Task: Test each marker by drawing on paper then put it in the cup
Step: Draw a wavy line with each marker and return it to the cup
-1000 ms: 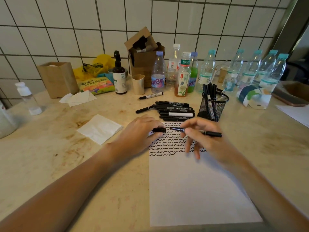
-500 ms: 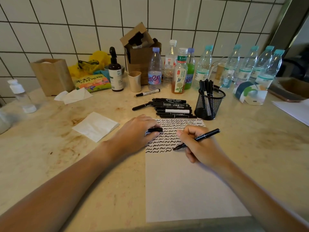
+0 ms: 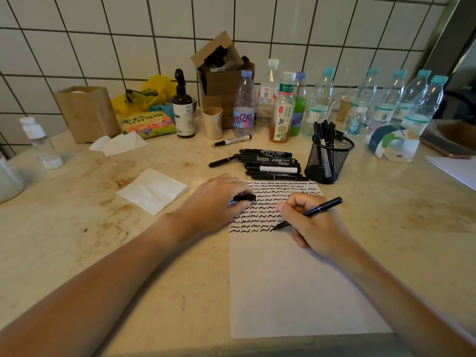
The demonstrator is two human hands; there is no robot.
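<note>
While the left hand (image 3: 213,202) rested on the white sheet of paper (image 3: 296,279) on the beige stone bench (image 3: 77,240), its fingers (image 3: 240,203) pinched a short black marker cap (image 3: 244,198). Further right, the right hand (image 3: 314,225) gripped an uncapped black marker (image 3: 313,212), tip touching the lowest row of black squiggles. Behind lay a pile of black markers (image 3: 270,167), beside a black mesh cup (image 3: 328,161) holding several more.

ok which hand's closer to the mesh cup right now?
Right. The right hand writes with a marker on the paper, just below the mesh cup. The left hand, pinching the cap, sits farther left.
</note>
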